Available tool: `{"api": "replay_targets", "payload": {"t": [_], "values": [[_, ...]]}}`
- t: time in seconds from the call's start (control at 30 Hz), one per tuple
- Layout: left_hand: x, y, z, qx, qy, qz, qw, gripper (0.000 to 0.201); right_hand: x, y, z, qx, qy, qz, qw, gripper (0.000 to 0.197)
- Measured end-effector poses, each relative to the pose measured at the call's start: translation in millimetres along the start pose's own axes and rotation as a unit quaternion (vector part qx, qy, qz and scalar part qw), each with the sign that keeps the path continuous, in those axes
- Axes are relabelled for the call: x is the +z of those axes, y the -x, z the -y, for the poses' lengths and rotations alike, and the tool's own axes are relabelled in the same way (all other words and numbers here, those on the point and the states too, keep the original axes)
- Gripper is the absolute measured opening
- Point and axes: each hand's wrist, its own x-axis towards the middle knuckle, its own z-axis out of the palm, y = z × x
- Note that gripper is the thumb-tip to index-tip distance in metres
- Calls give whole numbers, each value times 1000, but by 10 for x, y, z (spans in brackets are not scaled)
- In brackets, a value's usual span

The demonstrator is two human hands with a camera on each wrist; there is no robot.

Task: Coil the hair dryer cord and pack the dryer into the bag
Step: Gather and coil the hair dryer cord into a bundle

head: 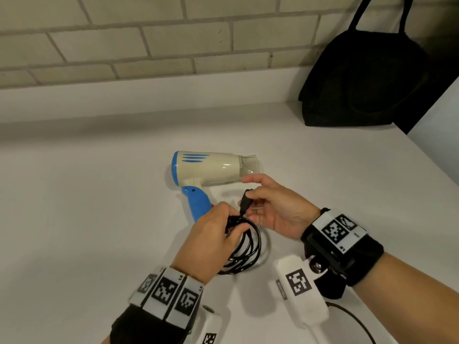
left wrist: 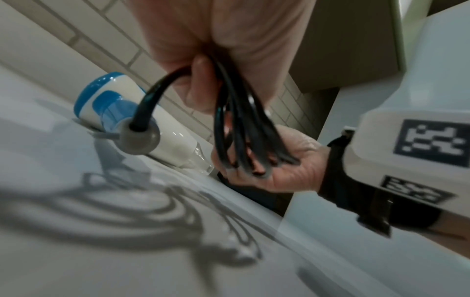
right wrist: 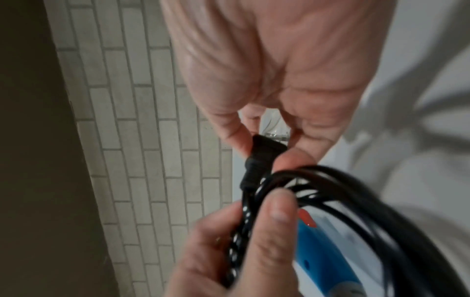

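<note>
Wall: pale brick tiles (head: 104, 43) ran across the back, above a white ledge.
Counter: a white counter (head: 74, 207) carried everything in play.
Hair dryer: the cream and blue hair dryer (head: 208, 168) lay on its side mid-counter, blue rear cap to the left, clear nozzle to the right, blue handle (head: 197, 201) angled down toward the hands, a red switch showing on the handle.
Left hand: the left hand (head: 213, 240) was closed round the top of the gathered loops, fingers curled tight over the bundle just below the handle; in the left wrist view a fingertip (left wrist: 201, 84) pressed against the strands.
Cord: the black cord (head: 248, 247) hung from that grip in several loops, the lower ends lying on the counter; from the left wrist view it ran out of the grey collar at the handle's base and straight up into the fist.
Plug: the black plug (head: 246, 202) stood between the two hands, above the coil, its short lead dropping into the bundle.
Right hand: the right hand (head: 275, 207) pinched the plug between thumb and fingers, palm turned to the left, the remaining fingers loosely spread, index reaching near the nozzle; the right wrist view showed the same pinch up close.
Bag: the black bag (head: 360, 80) stood at the far right against the wall, handles up, well apart from the dryer; whether its mouth was open I could not tell.
</note>
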Motion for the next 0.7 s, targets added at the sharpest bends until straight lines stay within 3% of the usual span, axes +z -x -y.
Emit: {"api": "replay_targets", "payload": {"t": [0.1, 0.17, 0.27, 0.4, 0.53, 0.63, 0.7], "values": [[-23, -43, 11, -4, 21, -22, 1000, 34, -5, -5, -126, 18, 31, -1, 999, 16], [-44, -42, -22, 3, 43, 13, 999, 36, -6, 7, -220, 39, 31, 27, 998, 26], [-38, -59, -39, 11, 82, 45, 996, 37, 35, 38, -266, 70, 24, 59, 996, 31], [-12, -89, 47, 26, 50, 9, 998, 28, 65, 89, -293, 85, 86, 80, 989, 32], [12, -95, 100, 32, 12, 16, 999, 24, 32, 148, -260, 102, 99, 135, 981, 53], [-1, -101, 130, -4, -2, -7, 1000, 22, 69, 223, -239, 57, 175, 146, 972, 25], [-17, -107, 143, -31, 2, -31, 999, 21, 112, 235, -243, -14, 226, 97, 969, 20]]}}
